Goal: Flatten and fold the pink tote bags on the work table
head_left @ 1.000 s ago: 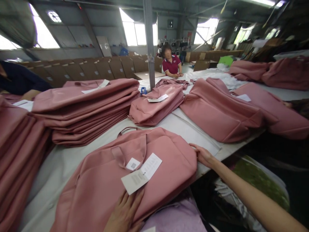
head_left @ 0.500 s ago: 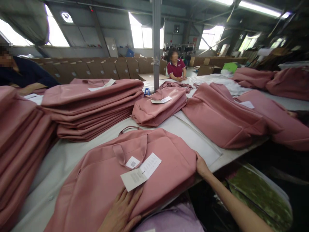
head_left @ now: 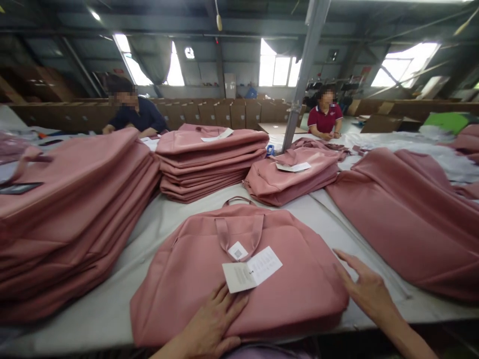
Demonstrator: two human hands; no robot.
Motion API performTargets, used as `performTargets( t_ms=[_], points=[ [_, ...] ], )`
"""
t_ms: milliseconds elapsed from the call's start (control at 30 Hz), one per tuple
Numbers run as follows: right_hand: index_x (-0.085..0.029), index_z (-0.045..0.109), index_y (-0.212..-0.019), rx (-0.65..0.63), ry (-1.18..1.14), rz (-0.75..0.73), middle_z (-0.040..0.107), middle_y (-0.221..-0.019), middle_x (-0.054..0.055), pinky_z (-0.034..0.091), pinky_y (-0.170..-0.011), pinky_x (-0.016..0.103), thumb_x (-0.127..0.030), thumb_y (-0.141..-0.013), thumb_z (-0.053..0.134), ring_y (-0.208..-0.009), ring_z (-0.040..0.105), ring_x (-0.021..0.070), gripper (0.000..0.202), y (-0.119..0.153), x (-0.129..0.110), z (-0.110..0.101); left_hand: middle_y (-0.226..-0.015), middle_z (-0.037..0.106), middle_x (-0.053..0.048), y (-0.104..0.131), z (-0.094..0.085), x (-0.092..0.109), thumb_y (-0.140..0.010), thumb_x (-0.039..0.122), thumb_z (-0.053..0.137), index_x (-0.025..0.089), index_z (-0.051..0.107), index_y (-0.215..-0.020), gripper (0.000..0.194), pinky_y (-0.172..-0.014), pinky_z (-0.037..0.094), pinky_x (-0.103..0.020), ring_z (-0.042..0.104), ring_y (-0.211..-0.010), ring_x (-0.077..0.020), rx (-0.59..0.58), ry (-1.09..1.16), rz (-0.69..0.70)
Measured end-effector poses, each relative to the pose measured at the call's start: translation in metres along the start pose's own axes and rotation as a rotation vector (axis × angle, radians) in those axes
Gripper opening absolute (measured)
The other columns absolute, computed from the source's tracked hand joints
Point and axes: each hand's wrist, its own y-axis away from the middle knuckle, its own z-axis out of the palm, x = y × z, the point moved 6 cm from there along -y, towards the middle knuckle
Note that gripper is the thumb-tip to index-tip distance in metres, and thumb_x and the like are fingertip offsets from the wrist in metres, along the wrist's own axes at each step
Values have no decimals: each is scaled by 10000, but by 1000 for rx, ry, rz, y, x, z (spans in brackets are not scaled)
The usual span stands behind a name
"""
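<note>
A pink bag (head_left: pixel 292 279) lies flat on the white-covered table (head_left: pixel 101 316), its handles pointing to the far side. White paper tags (head_left: pixel 266 266) hang from its handle and rest on its front. My left hand (head_left: pixel 215 314) lies spread on the bag's lower front, fingertips beside the lower edge of the tags. At the bag's right edge is my right hand (head_left: pixel 368 289), its fingers apart and its fingertips by the side of the bag; whether they touch it is hard to tell.
Stacks of pink bags stand at left (head_left: pixel 75 199) and behind (head_left: pixel 213 159). A smaller pink bag (head_left: pixel 295 174) and more at right (head_left: pixel 407 224) lie around. Two people are across the table, near a metal post (head_left: pixel 301 85).
The view has turned left. The bag now lies squarer to the table's near edge. My right hand has opened from the bag's right corner; my left hand stays on the front.
</note>
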Motion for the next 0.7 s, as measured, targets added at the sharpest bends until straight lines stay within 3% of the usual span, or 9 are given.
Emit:
performTargets(
  t_ms=[100, 167, 267, 333, 400, 433, 533, 600, 700],
  points=[
    [-252, 561, -1283, -195, 10, -291, 516, -1349, 88, 396, -1048, 473, -479, -866, 464, -1235, 487, 281, 484, 8, -63, 45, -1566, 129, -43, -1, -7, 4, -876, 539, 463, 289, 30, -1486, 789, -1124, 251, -537, 213, -1400, -324, 18, 11, 11],
    [-311, 459, -1372, -391, 73, -425, 397, -1445, 69, 323, -1078, 550, -511, -866, 489, -1315, 381, 313, 545, 25, -88, 82, -1561, 157, -45, -2, -17, 7, -883, 546, 448, 274, 46, -1490, 777, -1134, 239, -520, 215, -1402, -311, 47, 11, 23],
    [-375, 286, -1443, -614, 163, -569, 262, -1502, 73, 231, -1058, 668, -587, -856, 491, -1353, 284, 370, 657, 53, -95, 123, -1544, 223, -71, 2, -38, 14, -884, 571, 428, 261, 190, -1476, 709, -1129, 255, -502, 258, -1385, -315, 73, 39, 73],
    [-367, 230, -1458, -641, 212, -636, 244, -1501, 106, 252, -1021, 690, -621, -856, 468, -1338, 301, 393, 696, 63, -88, 134, -1451, 415, -72, 7, -49, 15, -910, 517, 410, 271, 422, -1362, 515, -1078, 346, -450, 415, -1291, -286, 58, 100, 78],
    [-345, 209, -1467, -581, 258, -722, 271, -1486, 135, 300, -981, 676, -646, -851, 453, -1303, 359, 409, 728, 66, -82, 136, -1278, 583, -50, 14, -52, 7, -943, 409, 370, 275, 553, -1213, 353, -1005, 416, -388, 543, -1135, -227, 60, 140, -2],
    [-334, 209, -1469, -526, 275, -778, 304, -1472, 145, 325, -964, 654, -655, -847, 450, -1277, 399, 411, 740, 66, -80, 135, -1250, 600, -49, 18, -50, 0, -947, 371, 361, 274, 550, -1216, 343, -998, 416, -391, 553, -1111, -220, 76, 127, -66],
    [-289, 243, -1469, -283, 331, -952, 443, -1393, 159, 377, -916, 551, -683, -827, 453, -1172, 515, 389, 782, 66, -79, 132, -1455, 402, -98, 30, -27, -22, -902, 431, 455, 302, 306, -1430, 564, -1038, 328, -558, 409, -1279, -341, 108, -38, -224],
    [-284, 298, -1454, -112, 377, -1053, 552, -1299, 148, 400, -863, 487, -701, -811, 458, -1076, 583, 359, 783, 68, -78, 133, -1512, 293, -119, 35, -8, -30, -865, 524, 489, 320, 150, -1477, 729, -1021, 310, -609, 329, -1326, -403, 117, -158, -224],
    [-319, 395, -1408, 38, 463, -1123, 654, -1158, 116, 428, -773, 435, -680, -818, 460, -949, 636, 321, 695, 75, -72, 142, -1449, 407, -125, 37, 6, -30, -882, 594, 405, 278, 191, -1477, 707, -997, 387, -492, 430, -1273, -353, 219, -350, -108]
  ],
)
